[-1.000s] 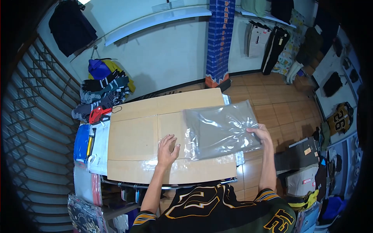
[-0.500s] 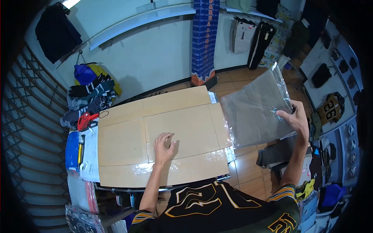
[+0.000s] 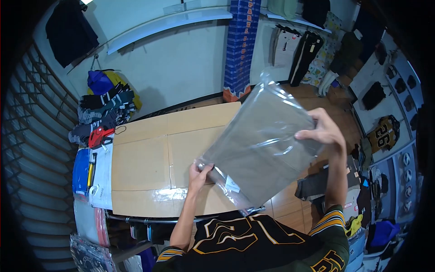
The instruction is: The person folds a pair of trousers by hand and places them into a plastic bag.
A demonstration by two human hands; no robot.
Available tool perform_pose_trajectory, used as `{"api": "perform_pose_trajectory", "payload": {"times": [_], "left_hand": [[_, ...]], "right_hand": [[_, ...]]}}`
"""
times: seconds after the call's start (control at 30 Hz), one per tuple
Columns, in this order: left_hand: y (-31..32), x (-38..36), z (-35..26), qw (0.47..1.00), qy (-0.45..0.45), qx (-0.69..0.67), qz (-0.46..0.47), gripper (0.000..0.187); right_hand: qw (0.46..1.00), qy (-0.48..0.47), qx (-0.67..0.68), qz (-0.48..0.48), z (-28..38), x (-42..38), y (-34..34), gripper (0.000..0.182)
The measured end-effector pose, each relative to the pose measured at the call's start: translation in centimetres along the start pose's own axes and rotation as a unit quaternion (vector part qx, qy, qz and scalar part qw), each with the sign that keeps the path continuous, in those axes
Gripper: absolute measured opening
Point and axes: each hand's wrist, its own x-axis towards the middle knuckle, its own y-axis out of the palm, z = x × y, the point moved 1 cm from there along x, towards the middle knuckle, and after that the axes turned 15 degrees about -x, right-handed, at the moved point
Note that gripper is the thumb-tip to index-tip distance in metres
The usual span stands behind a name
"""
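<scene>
Plastic packet [image 3: 260, 152] has swung leftward, left grip [image 3: 198, 176] and right grip [image 3: 327, 129] pinching it, long axis slanting lower-left to upper-right.

The packet [image 3: 263, 140] is a dull grey-brown under clear, glossy film, with a small white patch [image 3: 232, 184] near one edge; the cardboard [image 3: 140, 158] is plain tan; the shirt [image 3: 276, 254] is black with figures outlined in gold and white, its sleeve [image 3: 330, 221] dark green with yellow and pale bands. The pillar [image 3: 239, 54] is blue, brick-patterned, with orange lettering; the floor tiles [image 3: 286, 209] are brown; the hanging jersey [image 3: 377, 131] is mustard with a black 26.
</scene>
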Motion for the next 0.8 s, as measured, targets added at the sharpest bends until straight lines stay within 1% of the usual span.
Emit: {"api": "perform_pose_trajectory", "payload": {"times": [0.03, 0.07, 0.13, 0.2, 0.23, 0.27, 0.3, 0.33, 0.4, 0.43, 0.47, 0.53, 0.57, 0.6, 0.67, 0.7, 0.73, 0.77, 0.8], "left_hand": [[-0.5, -1.0, -0.5, 0.999, 0.033, 0.023, -0.025, 0.037], [-0.9, -2.2, -0.8, 0.998, 0.037, 0.024, -0.034, 0.037], [-2.0, -4.6, -1.3, 0.995, 0.025, -0.017, -0.093, 0.025], [-2.8, -6.7, -1.4, 0.994, 0.021, -0.018, -0.11, 0.026], [-3.0, -7.7, -1.6, 0.991, 0.011, 0.045, -0.127, 0.025], [-3.3, -8.7, -1.7, 0.984, 0.0, 0.107, -0.144, 0.024], [-4.2, -9.2, -1.4, 0.98, -0.009, 0.139, -0.144, 0.04], [-5.1, -9.9, -1.1, 0.978, -0.003, 0.139, -0.156, 0.04], [-4.4, -11.6, -2.7, 0.979, 0.007, 0.134, -0.152, 0.063], [-5.1, -12.0, -2.8, 0.989, 0.011, 0.095, -0.111, 0.086], [-5.9, -12.4, -2.8, 0.989, 0.011, 0.096, -0.114, 0.086], [-5.1, -13.3, -4.7, 0.983, -0.019, 0.159, -0.093, 0.09], [-5.6, -13.3, -4.7, 0.977, -0.025, 0.194, -0.087, 0.084], [-6.2, -13.0, -4.5, 0.977, -0.028, 0.196, -0.084, 0.084], [-7.1, -12.2, -4.1, 0.977, -0.013, 0.203, -0.064, 0.067], [-7.3, -11.9, -4.0, 0.977, -0.017, 0.205, -0.057, 0.067], [-7.3, -11.4, -4.0, 0.969, 0.021, 0.239, -0.053, 0.057], [-7.3, -11.1, -4.1, 0.959, 0.059, 0.272, -0.048, 0.047], [-7.2, -10.8, -4.3, 0.96, 0.052, 0.273, -0.039, 0.047]], "right_hand": [[1.0, -0.002, -0.006, 0.017, -1.0, 1.9, 1.4, 0.041], [0.999, -0.006, -0.012, 0.035, -1.8, 3.9, 3.2, 0.042], [0.996, -0.013, -0.068, 0.05, -3.6, 8.0, 7.2, 0.038], [0.988, -0.035, -0.149, 0.038, -5.4, 12.3, 11.8, 0.034], [0.987, -0.046, -0.145, 0.044, -6.2, 14.0, 14.4, 0.034], [0.987, -0.045, -0.151, -0.006, -7.0, 15.7, 16.9, 0.036], [0.985, -0.044, -0.156, -0.056, -6.4, 16.8, 18.3, 0.038], [0.985, -0.056, -0.152, -0.052, -5.9, 17.5, 19.5, 0.038], [0.979, -0.105, -0.114, -0.136, -3.6, 17.1, 21.8, 0.043], [0.987, -0.08, -0.091, -0.103, -1.3, 16.0, 21.8, 0.043], [0.988, -0.081, -0.089, -0.101, -0.7, 15.4, 23.0, 0.043], [0.987, -0.132, -0.007, -0.087, -0.1, 13.5, 25.2, 0.043], [0.992, -0.116, 0.004, -0.056, 1.1, 11.8, 25.5, 0.043], [0.995, -0.098, 0.016, -0.026, 2.2, 9.8, 25.7, 0.044], [0.994, -0.092, 0.052, -0.013, 2.5, 6.5, 28.5, 0.042], [0.994, -0.07, 0.08, 0.021, 3.3, 4.5, 29.2, 0.037], [0.992, -0.049, 0.108, 0.053, 4.1, 2.7, 29.6, 0.033], [0.991, -0.07, 0.106, 0.047, 4.6, 1.1, 30.6, 0.033], [0.989, -0.091, 0.104, 0.042, 5.1, -0.6, 31.5, 0.033]]}}
